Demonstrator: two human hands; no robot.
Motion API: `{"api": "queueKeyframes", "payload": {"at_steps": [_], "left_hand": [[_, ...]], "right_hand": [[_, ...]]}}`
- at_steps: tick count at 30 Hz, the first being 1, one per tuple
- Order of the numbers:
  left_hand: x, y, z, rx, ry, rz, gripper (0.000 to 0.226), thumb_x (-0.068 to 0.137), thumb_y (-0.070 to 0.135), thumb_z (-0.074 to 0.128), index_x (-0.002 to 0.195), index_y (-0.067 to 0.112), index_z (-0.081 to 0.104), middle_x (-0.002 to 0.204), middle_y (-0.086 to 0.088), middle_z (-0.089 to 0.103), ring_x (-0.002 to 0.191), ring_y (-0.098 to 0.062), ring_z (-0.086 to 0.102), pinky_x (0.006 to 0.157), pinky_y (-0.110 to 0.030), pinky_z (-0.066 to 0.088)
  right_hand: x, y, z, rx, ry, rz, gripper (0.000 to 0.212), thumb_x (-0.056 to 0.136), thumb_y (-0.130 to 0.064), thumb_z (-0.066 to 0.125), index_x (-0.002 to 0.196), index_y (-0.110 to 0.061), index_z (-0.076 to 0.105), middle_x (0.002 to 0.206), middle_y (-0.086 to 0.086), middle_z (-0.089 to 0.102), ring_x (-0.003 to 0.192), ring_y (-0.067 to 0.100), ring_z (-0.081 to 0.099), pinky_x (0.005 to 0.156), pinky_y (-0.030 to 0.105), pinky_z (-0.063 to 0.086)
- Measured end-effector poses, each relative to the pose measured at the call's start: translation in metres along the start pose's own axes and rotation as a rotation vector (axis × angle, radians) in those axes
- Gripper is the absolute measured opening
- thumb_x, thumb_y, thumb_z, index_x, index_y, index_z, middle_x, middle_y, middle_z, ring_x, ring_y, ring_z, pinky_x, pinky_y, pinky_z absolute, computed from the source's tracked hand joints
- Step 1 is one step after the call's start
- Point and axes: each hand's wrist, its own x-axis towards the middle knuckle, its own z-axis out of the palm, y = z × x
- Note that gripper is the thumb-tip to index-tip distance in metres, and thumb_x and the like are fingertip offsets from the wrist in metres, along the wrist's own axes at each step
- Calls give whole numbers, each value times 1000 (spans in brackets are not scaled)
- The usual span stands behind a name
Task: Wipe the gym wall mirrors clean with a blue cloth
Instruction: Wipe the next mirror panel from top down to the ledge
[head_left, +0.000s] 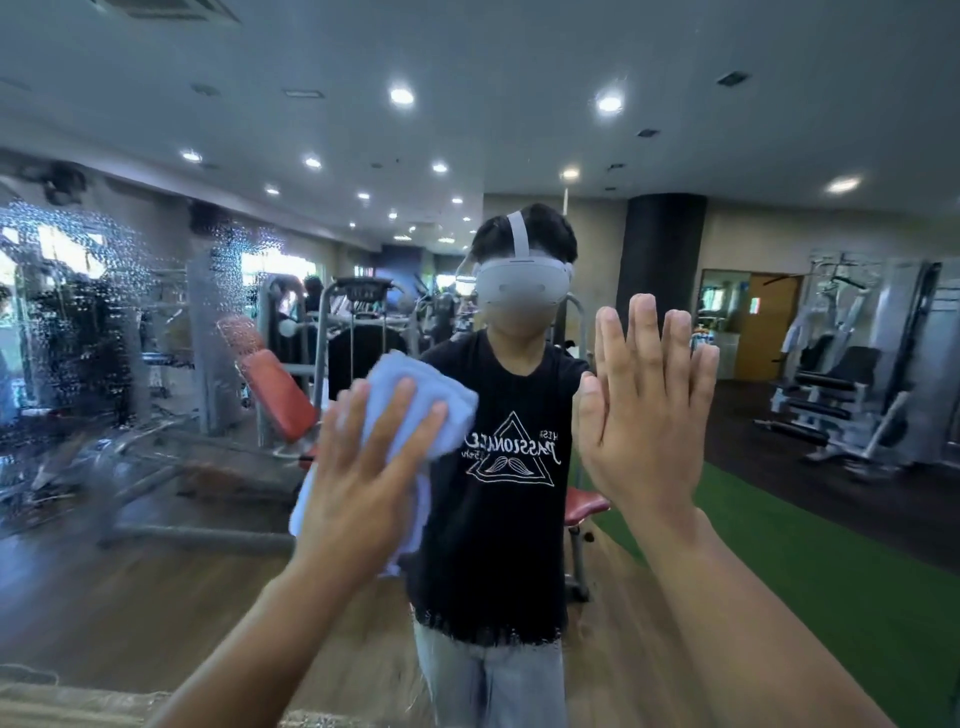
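hands: 2, left hand (358, 467), right hand (644, 415) | blue cloth (415, 400): 1 | reflected person (498, 519): 1 | headset (519, 283): 1

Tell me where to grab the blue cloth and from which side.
Grip the bunched fold at the top of the cloth, coming straight at the mirror from the room side. The left hand presses it flat to the glass, so only its front is free; its tail hangs thin.

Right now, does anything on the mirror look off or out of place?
Nothing looks damaged. A patch of droplets sits on the left part of the mirror, beyond the blue cloth that the left hand presses on the glass. The right hand appears flat and bare against the glass, which may leave prints.
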Motion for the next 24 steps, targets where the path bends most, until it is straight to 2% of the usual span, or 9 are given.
{"api": "queueKeyframes", "payload": {"at_steps": [4, 7, 11, 12, 14, 16, 18, 20, 24], "left_hand": [[40, -42, -23, -68, 13, -264, 63, 92, 12, 41, 153, 21, 31, 164, -14, 23, 151, -47, 9, 122, -61, 10], [103, -34, -27, -103, 118, -356, 64, 96, 10, 46, 154, 28, 29, 166, -6, 18, 152, -43, 6, 124, -51, 9], [154, 14, -14, -78, 196, -210, 71, 91, 4, 48, 156, 24, 27, 165, -10, 22, 150, -45, 11, 122, -59, 18], [152, 28, -8, -73, 199, -164, 74, 89, 2, 49, 156, 23, 26, 165, -13, 23, 150, -48, 12, 123, -58, 16], [128, 52, 4, -86, 198, -49, 79, 85, -2, 54, 156, 20, 27, 164, -15, 23, 149, -49, 14, 125, -54, 10], [86, 66, 12, -116, 169, 83, 82, 81, -7, 61, 154, 18, 33, 162, -14, 26, 149, -49, 17, 123, -57, 15], [39, 63, 15, -124, 104, 172, 70, 88, -5, 56, 152, 18, 38, 160, -12, 29, 149, -46, 20, 118, -63, 24], [3, 40, 12, -90, 38, 181, 62, 92, 1, 49, 150, 18, 40, 159, -11, 32, 148, -44, 22, 114, -67, 26], [-4, -22, -7, -11, -19, 24, 78, 79, 8, 64, 151, 18, 37, 160, -15, 28, 150, -47, 15, 120, -64, 15]], "right_hand": [[0, -4, 2, -48, 8, 8, 60, 108, -37, 28, 164, -16, 21, 170, 13, 17, 157, 38, 14, 124, 63, 15], [0, -5, 2, -70, 3, 5, 60, 108, -37, 28, 164, -15, 21, 170, 14, 18, 157, 39, 14, 124, 63, 15], [0, -4, 1, -58, 15, 3, 59, 109, -37, 27, 164, -17, 23, 170, 12, 19, 157, 38, 15, 124, 62, 16], [0, -3, 0, -52, 19, 3, 58, 109, -37, 28, 163, -18, 24, 170, 11, 19, 157, 37, 15, 124, 62, 15], [0, -2, 0, -31, 16, 10, 58, 108, -35, 32, 163, -19, 25, 170, 9, 19, 157, 35, 15, 125, 61, 14], [0, 0, -1, -11, 4, 6, 60, 106, -34, 35, 164, -21, 23, 171, 8, 17, 158, 34, 14, 125, 60, 13], [0, 1, -2, -16, 0, -5, 59, 107, -34, 33, 164, -20, 22, 171, 8, 17, 158, 34, 13, 125, 60, 13], [0, 1, -2, -12, 8, -3, 58, 108, -35, 29, 164, -19, 23, 170, 9, 18, 157, 34, 14, 126, 60, 13], [0, -3, -1, -17, 11, 2, 59, 108, -36, 27, 164, -20, 20, 171, 9, 16, 158, 35, 12, 126, 60, 13]]}}
